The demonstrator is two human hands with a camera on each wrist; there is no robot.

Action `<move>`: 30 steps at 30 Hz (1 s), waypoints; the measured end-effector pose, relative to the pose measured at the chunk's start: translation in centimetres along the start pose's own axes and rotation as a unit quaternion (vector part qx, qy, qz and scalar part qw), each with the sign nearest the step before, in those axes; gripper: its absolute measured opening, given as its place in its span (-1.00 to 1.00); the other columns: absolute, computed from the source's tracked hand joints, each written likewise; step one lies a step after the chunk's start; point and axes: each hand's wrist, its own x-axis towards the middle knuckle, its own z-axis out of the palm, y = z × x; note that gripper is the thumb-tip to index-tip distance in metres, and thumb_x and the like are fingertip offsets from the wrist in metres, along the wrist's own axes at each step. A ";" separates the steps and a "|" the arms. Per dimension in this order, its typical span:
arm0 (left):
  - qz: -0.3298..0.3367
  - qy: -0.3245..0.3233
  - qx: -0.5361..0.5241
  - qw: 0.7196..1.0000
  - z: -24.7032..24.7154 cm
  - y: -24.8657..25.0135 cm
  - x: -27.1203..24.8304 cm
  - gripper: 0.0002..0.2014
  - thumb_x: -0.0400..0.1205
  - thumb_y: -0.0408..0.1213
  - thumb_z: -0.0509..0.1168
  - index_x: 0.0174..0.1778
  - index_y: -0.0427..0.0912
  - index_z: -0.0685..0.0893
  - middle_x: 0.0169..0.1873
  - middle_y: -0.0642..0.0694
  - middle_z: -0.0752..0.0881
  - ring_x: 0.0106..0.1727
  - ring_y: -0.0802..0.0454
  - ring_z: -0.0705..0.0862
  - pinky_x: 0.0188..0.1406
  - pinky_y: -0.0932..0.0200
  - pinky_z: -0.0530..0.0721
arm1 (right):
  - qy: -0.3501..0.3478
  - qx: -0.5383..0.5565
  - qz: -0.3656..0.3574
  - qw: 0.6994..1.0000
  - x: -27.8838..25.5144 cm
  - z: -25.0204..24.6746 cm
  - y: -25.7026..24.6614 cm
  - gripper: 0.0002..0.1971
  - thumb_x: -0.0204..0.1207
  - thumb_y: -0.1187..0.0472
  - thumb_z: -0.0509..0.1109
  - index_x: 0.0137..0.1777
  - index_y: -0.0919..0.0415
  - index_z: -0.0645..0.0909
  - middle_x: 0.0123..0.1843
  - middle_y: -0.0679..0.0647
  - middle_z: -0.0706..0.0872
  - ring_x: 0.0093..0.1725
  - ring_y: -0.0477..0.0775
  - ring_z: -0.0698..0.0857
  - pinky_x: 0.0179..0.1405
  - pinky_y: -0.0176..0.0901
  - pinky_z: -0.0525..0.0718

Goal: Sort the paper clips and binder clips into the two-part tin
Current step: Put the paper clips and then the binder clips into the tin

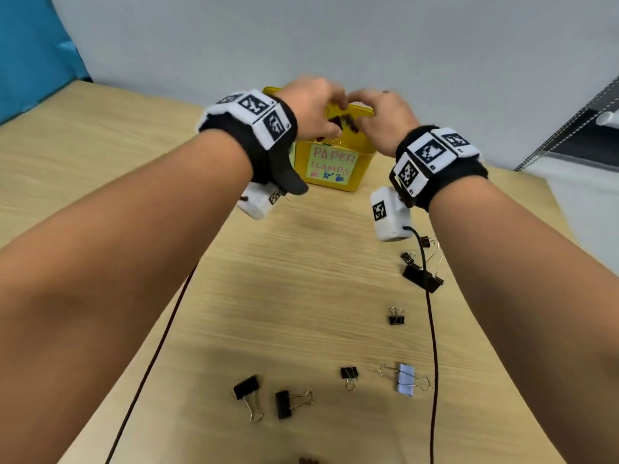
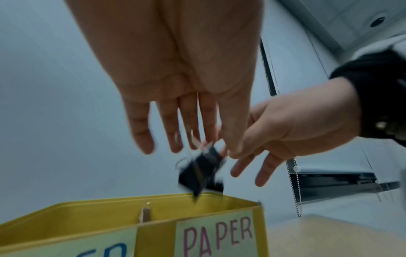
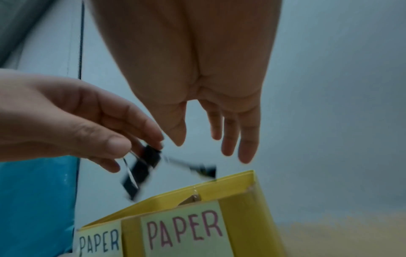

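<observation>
Black binder clips (image 2: 202, 172) seen blurred, mid-air, directly above right-hand compartment of yellow tin (image 1: 360, 169), the one labelled "PAPER CLAMPS". Fall line judged straight down into tin mouth. Left hand (image 1: 310, 105) held over opening, fingers extended, nothing gripped. Right hand (image 1: 380, 112) close beside it, fingers spread, nothing held. More binder clips (image 1: 422, 277) scattered on bench (image 1: 301, 279), lower centre and lower right of head view, nearer right hand.
</observation>
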 end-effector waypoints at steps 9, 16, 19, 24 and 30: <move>0.008 -0.351 0.049 0.935 5.1 3.1 -10.6 -0.15 0.32 0.13 0.52 0.50 -0.04 0.36 0.37 -0.15 0.51 0.26 -0.09 0.56 0.31 0.01 0.56 | -0.239 -0.200 0.122 0.942 -6.5 1.3 6.2 -0.31 0.43 -0.21 0.37 0.50 0.11 0.41 0.53 0.15 0.49 0.51 0.23 0.45 0.47 0.04 0.39; -0.046 -0.531 0.085 0.842 6.6 3.4 -19.7 -0.01 0.25 0.01 0.61 0.53 0.13 0.17 0.46 -0.05 0.41 0.36 -0.15 0.52 0.26 -0.11 0.63 | -0.322 -0.207 0.189 0.904 -13.0 3.4 9.0 0.06 0.24 -0.44 0.35 0.67 0.00 0.04 0.66 0.21 0.23 0.62 0.29 0.28 0.58 0.20 0.30; -0.031 -0.515 0.123 0.848 7.3 4.0 -22.0 -0.09 0.33 -0.20 0.59 0.48 0.02 0.16 0.43 -0.09 0.32 0.03 -0.07 0.58 -0.01 -0.01 0.67 | -0.303 -0.215 0.198 0.907 -14.2 3.8 8.5 0.09 0.19 -0.33 0.50 0.66 -0.01 0.06 0.62 0.25 0.25 0.57 0.35 0.34 0.51 0.22 0.41; -0.027 -0.436 0.086 0.895 8.9 4.9 -22.7 -0.26 0.40 -0.54 0.47 0.42 -0.08 0.28 0.35 -0.18 0.37 -0.26 -0.07 0.54 -0.27 0.09 0.58 | -0.244 -0.212 0.190 0.927 -16.3 5.0 7.0 -0.17 0.21 -0.12 0.60 0.46 0.09 0.36 0.44 0.24 0.38 0.28 0.31 0.57 0.14 0.04 0.61; -0.002 -0.376 0.016 0.927 10.2 5.4 -21.7 -0.38 0.46 -0.44 0.42 0.41 -0.09 0.36 0.27 -0.16 0.45 -0.08 -0.07 0.56 -0.43 0.16 0.60 | -0.246 -0.115 0.146 0.951 -17.5 5.2 6.1 -0.79 0.44 0.30 0.44 0.07 0.26 0.72 -0.03 0.12 0.68 -0.01 0.08 0.62 -0.10 -0.20 0.53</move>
